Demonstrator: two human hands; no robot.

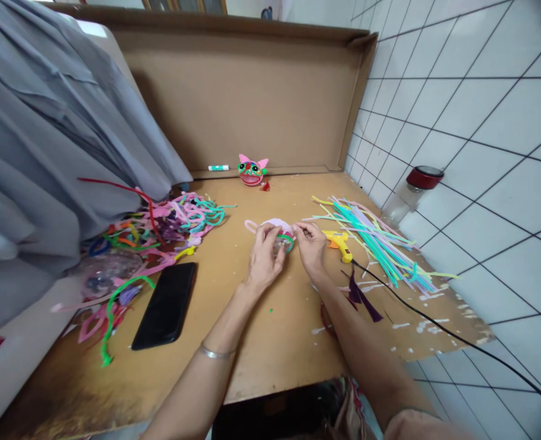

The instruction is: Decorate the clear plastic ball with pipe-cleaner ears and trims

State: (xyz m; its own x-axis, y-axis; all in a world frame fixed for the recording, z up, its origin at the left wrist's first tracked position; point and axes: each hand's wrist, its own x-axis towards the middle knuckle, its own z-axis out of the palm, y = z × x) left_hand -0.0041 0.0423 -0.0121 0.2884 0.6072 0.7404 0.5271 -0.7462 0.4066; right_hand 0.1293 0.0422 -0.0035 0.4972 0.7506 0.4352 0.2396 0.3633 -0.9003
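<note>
- Pink craft piece [270,226] w/ green pipe-cleaner loop [287,242]: mid-counter, pinched between both hands, resting on or just above the board; can't tell which.
- Left hand [264,256]: grip closed on the piece's near-left side, fingers curled over it, thumb toward the green loop.
- Right hand [311,244]: grip closed too, fingertips pinching the right edge of the piece, touching the green loop's end.
- Key relation: piece sits directly between the two grips, slightly beyond the left hand's knuckles; long axis roughly left-right across the counter; pink ear-like loop pokes out left. Both hands about equally near; right fingertips closest to the green loop.
- Yellow glue gun [339,242]: just beside the right hand, on its right, nozzle pointing toward the hand; black cord [435,327] trails off to the lower right.
- Straight pipe cleaners [375,238]: fanned pile right of the glue gun, apart from the hands.
- Tangled pipe cleaners [170,223]: heap to the left, well apart.
- Black phone [165,305]: flat, face down or screen off, near left forearm.
- Finished cat-face piece [252,171]: far back by the cardboard wall [252,98], marker [218,167] beside it.
- Containers: glass jar w/ red lid [412,192], lying tilted vs. tiled wall, contents not discernible. Clear plastic container [103,272] at left under the tangle, contents blurred.
</note>
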